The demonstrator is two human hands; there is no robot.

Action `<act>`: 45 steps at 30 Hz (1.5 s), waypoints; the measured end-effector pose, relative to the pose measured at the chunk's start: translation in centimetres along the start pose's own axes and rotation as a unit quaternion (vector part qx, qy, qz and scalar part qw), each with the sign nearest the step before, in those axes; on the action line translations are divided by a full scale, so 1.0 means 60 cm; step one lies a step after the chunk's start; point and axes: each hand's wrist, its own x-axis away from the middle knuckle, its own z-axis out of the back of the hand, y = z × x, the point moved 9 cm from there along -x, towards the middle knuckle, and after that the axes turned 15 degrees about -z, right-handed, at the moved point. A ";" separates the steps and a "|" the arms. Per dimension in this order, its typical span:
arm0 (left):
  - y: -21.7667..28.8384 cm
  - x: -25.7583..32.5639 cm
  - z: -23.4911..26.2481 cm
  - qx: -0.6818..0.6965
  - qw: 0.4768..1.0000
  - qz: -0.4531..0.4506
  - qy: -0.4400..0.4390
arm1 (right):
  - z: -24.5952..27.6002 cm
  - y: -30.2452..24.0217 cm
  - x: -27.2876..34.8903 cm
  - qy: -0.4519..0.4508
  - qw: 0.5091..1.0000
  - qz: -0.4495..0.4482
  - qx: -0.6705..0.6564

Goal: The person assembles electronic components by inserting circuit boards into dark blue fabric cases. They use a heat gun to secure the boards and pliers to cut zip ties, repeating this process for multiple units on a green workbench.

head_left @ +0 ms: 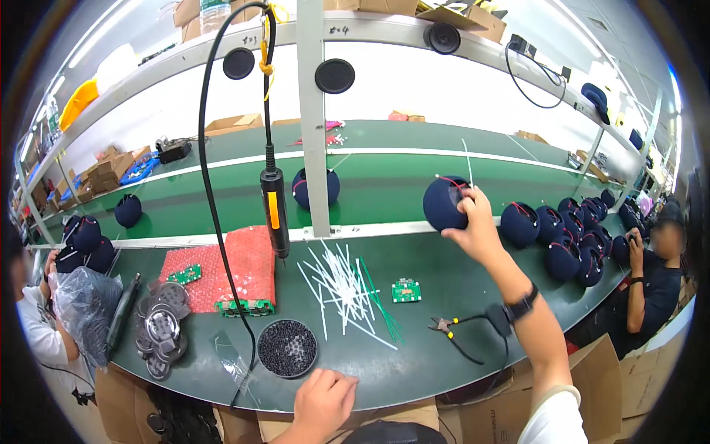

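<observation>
My right hand [479, 226] is stretched far forward over the bench edge strip, its fingers and thumb closed on a dark blue, fabric-covered ball housing [441, 209]. The housing's opening faces my fingers, and a red wire shows at its rim. A thin white cable tie [467, 157] sticks up by my fingertips. Close to the bench's front edge, my left hand [324, 402] is curled closed; whatever it may hold is hidden. Just beyond it stands a round dish of small black screws [288, 348]. White cable ties [345, 290] lie in a loose pile mid-bench, beside green ones [379, 303].
An electric screwdriver [274, 211] hangs on a cable above red bubble wrap [251, 259]. A green circuit board [406, 291] and yellow-black cutters [445, 325] lie right of the ties. Several ball housings [563, 257] crowd the right, near a co-worker [651, 288]. Grey round parts [161, 325] are piled left.
</observation>
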 end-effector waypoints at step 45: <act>0.103 -0.176 -0.025 0.136 0.978 -0.044 -0.154 | 0.160 -0.155 0.421 -0.178 0.972 -0.130 -0.086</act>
